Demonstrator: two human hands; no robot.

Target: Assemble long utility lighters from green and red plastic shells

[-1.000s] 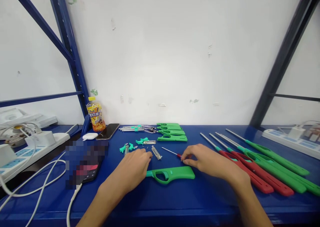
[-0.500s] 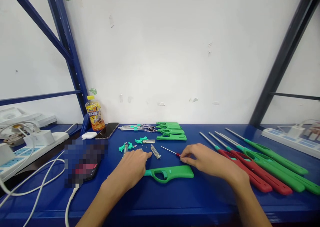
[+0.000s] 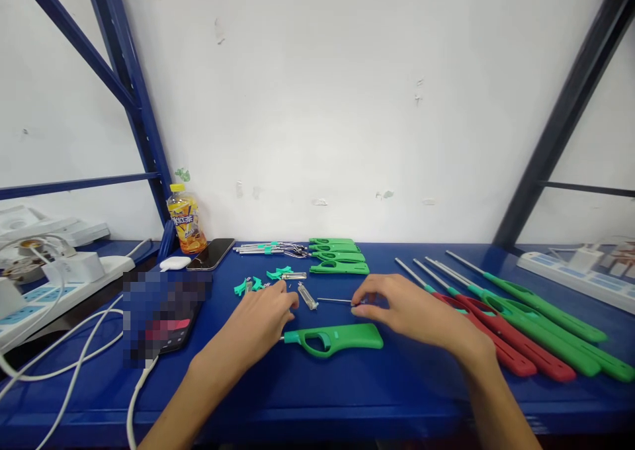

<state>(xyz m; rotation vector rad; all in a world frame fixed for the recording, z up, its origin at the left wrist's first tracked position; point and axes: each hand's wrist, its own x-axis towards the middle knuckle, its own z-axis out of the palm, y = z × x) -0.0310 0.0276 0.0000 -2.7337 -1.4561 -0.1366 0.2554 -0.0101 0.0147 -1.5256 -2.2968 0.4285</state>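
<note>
My right hand [image 3: 397,304] pinches a thin screwdriver [image 3: 335,300], its metal shaft pointing left and its handle mostly hidden in my fingers. My left hand [image 3: 262,314] is over the table with loosely bent fingers, thumb and forefinger apart; I see nothing held in it. A green long-nosed lighter [image 3: 347,341] lies between my hands, its trigger loop toward the left and most of its rod hidden by my left hand. A clear fuel tank [image 3: 307,296] lies just right of my left fingers, with another clear tank [image 3: 294,276] and teal plastic pieces [image 3: 278,272] behind.
Green handle shells [image 3: 340,267] and metal rods with wires [image 3: 270,248] lie at the back. Several red lighters [image 3: 510,337] and green lighters [image 3: 550,308] lie at right. At left are a drink bottle [image 3: 186,220], a phone [image 3: 211,255], white cables [image 3: 74,370] and a power strip [image 3: 34,308].
My left hand has lifted slightly left off the lighter, its forefinger curling in and more rod showing. My right fingers now wrap the screwdriver's handle, and it has shifted slightly left.
</note>
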